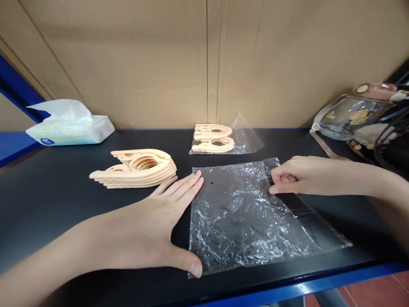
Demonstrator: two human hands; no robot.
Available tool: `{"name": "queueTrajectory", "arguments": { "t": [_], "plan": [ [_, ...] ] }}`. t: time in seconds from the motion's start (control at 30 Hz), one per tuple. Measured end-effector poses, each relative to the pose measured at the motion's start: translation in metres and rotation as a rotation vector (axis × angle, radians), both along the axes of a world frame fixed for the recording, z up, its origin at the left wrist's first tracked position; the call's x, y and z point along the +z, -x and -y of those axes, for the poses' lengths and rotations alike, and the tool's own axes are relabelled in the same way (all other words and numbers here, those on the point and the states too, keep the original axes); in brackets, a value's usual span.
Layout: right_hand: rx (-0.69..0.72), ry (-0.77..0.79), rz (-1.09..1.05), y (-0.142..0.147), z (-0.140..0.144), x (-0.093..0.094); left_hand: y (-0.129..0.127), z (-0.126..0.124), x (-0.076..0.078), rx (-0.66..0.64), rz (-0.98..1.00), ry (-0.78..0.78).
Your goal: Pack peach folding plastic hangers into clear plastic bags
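A clear plastic bag lies flat and crinkled on the black table in front of me. Spread over its left edge, my left hand touches the film with fingertips and thumb, palm down. At the bag's upper right, my right hand is closed, thumb against curled fingers, pinching the edge of the film. Just beyond my left fingertips sits a stack of peach plastic folding hangers. Farther back, a second clear bag holds more peach folding hangers.
A tissue pack with a tissue sticking out stands at the back left. On the right are a clear water bottle with a strap and some dark cables. A cardboard wall closes off the back; a blue edge runs along the front.
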State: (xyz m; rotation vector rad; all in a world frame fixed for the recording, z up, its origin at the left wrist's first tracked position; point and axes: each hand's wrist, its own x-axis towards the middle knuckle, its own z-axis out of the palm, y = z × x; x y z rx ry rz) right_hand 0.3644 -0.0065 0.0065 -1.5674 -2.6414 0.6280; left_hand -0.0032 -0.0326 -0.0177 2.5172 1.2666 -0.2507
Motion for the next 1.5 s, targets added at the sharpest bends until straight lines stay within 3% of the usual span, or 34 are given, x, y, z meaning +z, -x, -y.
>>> {"name": "queueTrajectory", "arguments": {
  "t": [0.1, 0.23, 0.33, 0.47, 0.63, 0.73, 0.87, 1.27, 1.5],
  "plan": [
    [0.005, 0.170, -0.043, 0.011, 0.001, 0.002, 0.013, -0.004, -0.010, -0.040, 0.126, -0.120],
    [-0.024, 0.333, -0.312, 0.021, 0.003, 0.004, 0.021, -0.011, -0.013, -0.125, 0.132, -0.087],
    [0.069, 0.413, -0.415, 0.026, 0.004, 0.006, 0.020, -0.012, -0.010, -0.138, 0.117, -0.070],
    [0.281, 0.279, -0.400, 0.030, 0.003, 0.005, 0.018, -0.010, -0.010, -0.147, 0.157, -0.080],
    [0.418, 0.169, -0.329, 0.033, 0.002, -0.008, 0.018, -0.010, -0.009, -0.149, 0.155, -0.075],
    [0.415, 0.123, -0.250, 0.036, 0.003, -0.015, 0.017, -0.010, -0.007, -0.159, 0.132, -0.053],
    [0.371, 0.186, -0.162, 0.038, 0.007, -0.014, 0.016, -0.008, -0.003, -0.204, 0.111, -0.003],
    [0.428, 0.018, -0.270, 0.038, 0.005, -0.015, 0.020, -0.008, 0.002, -0.290, 0.183, -0.116],
    [0.303, 0.138, -0.257, 0.021, -0.002, -0.005, 0.019, -0.005, 0.008, -0.234, 0.135, -0.047]
  ]
}}
